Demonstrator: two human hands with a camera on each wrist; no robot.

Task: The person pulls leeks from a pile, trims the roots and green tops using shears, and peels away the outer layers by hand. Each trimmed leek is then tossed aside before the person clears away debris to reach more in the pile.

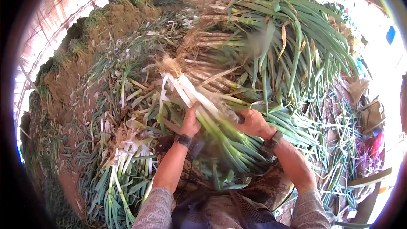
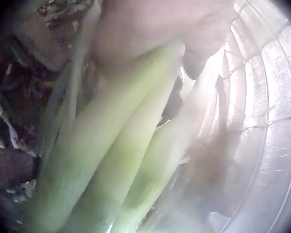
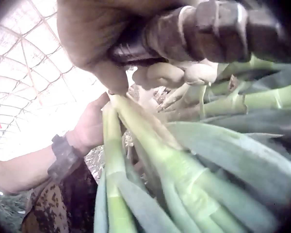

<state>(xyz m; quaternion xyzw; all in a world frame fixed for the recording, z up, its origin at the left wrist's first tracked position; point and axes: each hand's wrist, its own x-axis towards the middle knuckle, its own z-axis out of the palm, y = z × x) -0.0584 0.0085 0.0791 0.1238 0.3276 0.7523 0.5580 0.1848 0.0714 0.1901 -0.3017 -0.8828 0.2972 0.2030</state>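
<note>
In the head view, my left hand (image 1: 191,122) grips a bunch of large green onions (image 1: 203,111) partway along the stalks. White peeled ends point up and away; green leaves (image 1: 242,154) fan over my lap. The left wrist view shows the stalks (image 2: 121,160) running out from under the left hand (image 2: 165,29). My right hand (image 1: 256,124) has its fingers curled at the stalks' right side, beside a brownish blur. In the right wrist view, the right thumb meets a stalk (image 3: 145,126) where loose brown skin (image 3: 160,127) hangs; its fingers are partly shaded.
A large heap of unpeeled green onions (image 1: 292,38) with dry roots lies ahead and to the right. Peeled onions (image 1: 123,161) lie by my left knee. Leaf scraps (image 1: 97,89) cover the ground, and more piles (image 1: 114,21) stand far left under the arched cover.
</note>
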